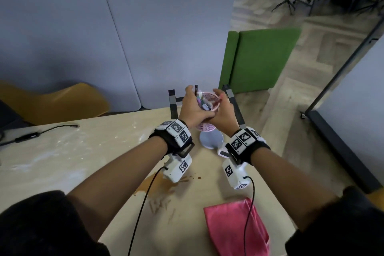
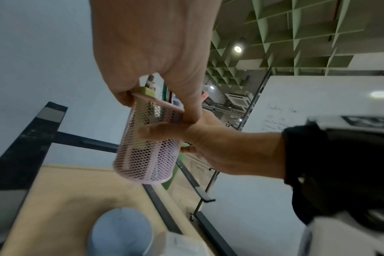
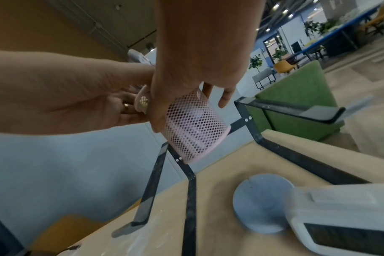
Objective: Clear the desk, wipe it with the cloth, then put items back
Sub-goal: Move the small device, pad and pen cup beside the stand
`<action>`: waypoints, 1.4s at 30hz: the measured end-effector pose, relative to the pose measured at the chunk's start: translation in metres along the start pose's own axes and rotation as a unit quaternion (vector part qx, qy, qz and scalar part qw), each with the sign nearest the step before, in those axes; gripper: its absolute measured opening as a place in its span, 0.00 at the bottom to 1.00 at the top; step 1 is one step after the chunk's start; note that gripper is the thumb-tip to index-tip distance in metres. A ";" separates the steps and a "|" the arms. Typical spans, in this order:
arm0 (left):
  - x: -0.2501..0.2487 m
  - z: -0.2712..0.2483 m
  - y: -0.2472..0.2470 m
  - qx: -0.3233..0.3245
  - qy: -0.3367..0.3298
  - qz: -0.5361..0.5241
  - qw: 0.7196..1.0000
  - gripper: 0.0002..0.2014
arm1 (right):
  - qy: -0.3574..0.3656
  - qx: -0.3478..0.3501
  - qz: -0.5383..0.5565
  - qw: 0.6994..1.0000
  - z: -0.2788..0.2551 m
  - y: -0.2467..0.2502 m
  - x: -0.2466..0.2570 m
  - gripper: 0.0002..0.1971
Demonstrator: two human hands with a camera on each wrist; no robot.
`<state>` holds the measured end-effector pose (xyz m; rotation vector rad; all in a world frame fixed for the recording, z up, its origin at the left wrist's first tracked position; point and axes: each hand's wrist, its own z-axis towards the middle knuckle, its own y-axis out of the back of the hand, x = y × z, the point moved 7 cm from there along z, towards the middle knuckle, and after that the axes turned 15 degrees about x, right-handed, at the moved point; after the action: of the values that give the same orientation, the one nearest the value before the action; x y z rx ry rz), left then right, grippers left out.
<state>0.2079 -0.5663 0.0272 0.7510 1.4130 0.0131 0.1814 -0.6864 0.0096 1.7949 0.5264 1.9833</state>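
A pink mesh pen holder (image 1: 208,108), stocked with pens and markers, hangs in the air above the far right corner of the desk (image 1: 87,151), gripped on both sides. The left hand (image 1: 192,108) curls around the rim and near wall; the right hand (image 1: 223,110) clasps the opposite side, thumb across the mesh. In the left wrist view the cup's base is clear of the tabletop, so it is off the surface and not set down.

By the look of it, clearing is only partly done. Directly below the cup a round grey-blue base (image 1: 211,139) stands on the desk, with a white device with a dark screen (image 3: 349,223) just beside it. A black cable with an inline adapter (image 1: 31,136) lies at the left edge. A brown spill (image 1: 158,183) spreads across the middle of the wood, with pale smears further left, so wiping appears not to have begun. The folded pink cloth (image 1: 236,226) lies at the near right edge, untouched by either hand. Removing the remaining objects, wiping and putting everything back are all still ahead.

Legible writing is scarce. A whiteboard (image 2: 318,104) at the right of the left wrist view carries faint handwriting; the top line may read "Pending", but the rest is too blurred to make out. No brand names show on the cup or device. The white wrist units bear only black-and-white square marker patterns.
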 end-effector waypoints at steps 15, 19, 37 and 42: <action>0.160 -0.076 -0.113 0.257 0.162 0.280 0.911 0.40 | -0.079 -0.063 0.048 0.994 0.067 -0.022 -0.092 0.38; 0.174 -0.069 -0.116 0.268 0.176 0.337 0.885 0.38 | -0.105 -0.044 0.077 0.991 0.082 -0.044 -0.118 0.39; 0.168 -0.060 -0.111 0.315 0.209 0.374 0.847 0.35 | -0.218 0.001 0.045 0.975 0.075 -0.068 -0.119 0.50; 0.157 -0.068 -0.093 0.322 0.153 0.384 0.852 0.33 | -0.206 -0.002 -0.037 0.978 0.050 -0.069 -0.093 0.48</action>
<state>0.1399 -0.5388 -0.1533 1.9190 1.3206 0.3066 0.2430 -0.6782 -0.1008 2.0756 0.4425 1.4998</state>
